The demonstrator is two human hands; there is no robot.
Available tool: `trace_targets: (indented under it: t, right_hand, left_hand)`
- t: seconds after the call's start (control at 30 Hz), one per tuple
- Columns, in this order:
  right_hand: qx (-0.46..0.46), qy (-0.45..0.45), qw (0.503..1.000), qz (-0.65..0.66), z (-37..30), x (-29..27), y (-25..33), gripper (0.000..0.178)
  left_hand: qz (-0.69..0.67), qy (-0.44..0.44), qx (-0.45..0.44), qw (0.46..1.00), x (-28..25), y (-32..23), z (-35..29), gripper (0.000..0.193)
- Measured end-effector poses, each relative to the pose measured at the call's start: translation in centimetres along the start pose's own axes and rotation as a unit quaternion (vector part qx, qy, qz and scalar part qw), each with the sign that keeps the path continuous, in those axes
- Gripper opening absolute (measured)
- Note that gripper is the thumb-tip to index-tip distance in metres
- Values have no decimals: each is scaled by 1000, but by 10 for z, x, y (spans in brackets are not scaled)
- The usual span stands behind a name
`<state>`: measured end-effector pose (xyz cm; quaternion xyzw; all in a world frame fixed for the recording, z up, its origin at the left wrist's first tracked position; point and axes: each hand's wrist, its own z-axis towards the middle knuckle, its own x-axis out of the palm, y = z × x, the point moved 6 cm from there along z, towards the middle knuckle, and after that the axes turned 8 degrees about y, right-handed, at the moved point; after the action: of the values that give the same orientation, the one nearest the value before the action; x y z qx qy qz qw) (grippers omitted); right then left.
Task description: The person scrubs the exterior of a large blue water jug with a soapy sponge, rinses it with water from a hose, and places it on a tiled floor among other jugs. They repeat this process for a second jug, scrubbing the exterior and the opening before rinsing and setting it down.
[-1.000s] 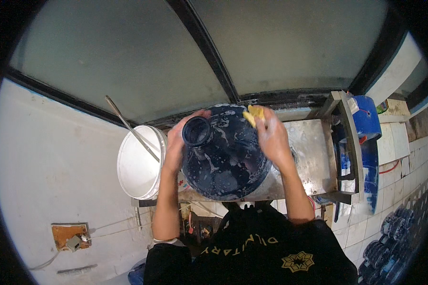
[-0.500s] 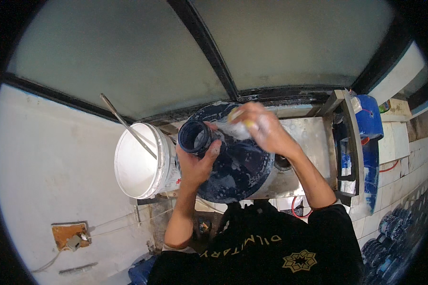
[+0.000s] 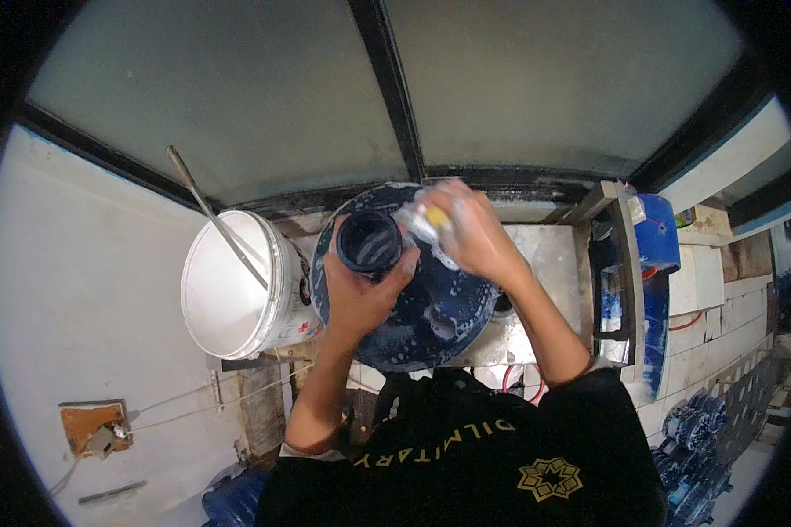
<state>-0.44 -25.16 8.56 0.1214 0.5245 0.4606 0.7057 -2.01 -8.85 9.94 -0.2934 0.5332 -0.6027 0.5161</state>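
My left hand [image 3: 358,303] is wrapped around a dark blue cup-shaped container [image 3: 370,244], its open round mouth turned up and streaked with pale suds. I cannot tell whether it is separate from the wide, round dark blue vessel [image 3: 413,338] beneath, which is spotted with white foam. Just right of the mouth, my right hand [image 3: 476,235] grips a small yellow sponge [image 3: 438,216] with white lather around it. Motion slightly blurs those fingers. The sponge is close to the container, apart from its mouth.
A white bucket [image 3: 228,290] with a long metal rod [image 3: 215,215] leaning in it stands left. The metal counter [image 3: 545,250] ends at a frame [image 3: 620,272] on the right, beside a blue barrel [image 3: 655,233]. Dark window bars run behind.
My right hand with the sponge has shifted slightly left, closer to the container. The container's mouth now faces up more directly. The whole view has shifted a little.
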Motion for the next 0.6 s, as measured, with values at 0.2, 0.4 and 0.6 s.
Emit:
trace_targets:
  t: [0.2,0.4,0.6]
  right_hand:
    - [54,22,997,47,-47,-11,22,27]
    - [-1,-17,1000,-4,21,15,-8,28]
    - [69,-39,996,40,-67,-3,27,25]
  left_hand:
    - [10,-19,14,1000,0,-3,-3,37]
    - [28,-17,44,999,3,-4,0,37]
    - [22,-36,27,999,2,-4,-1,35]
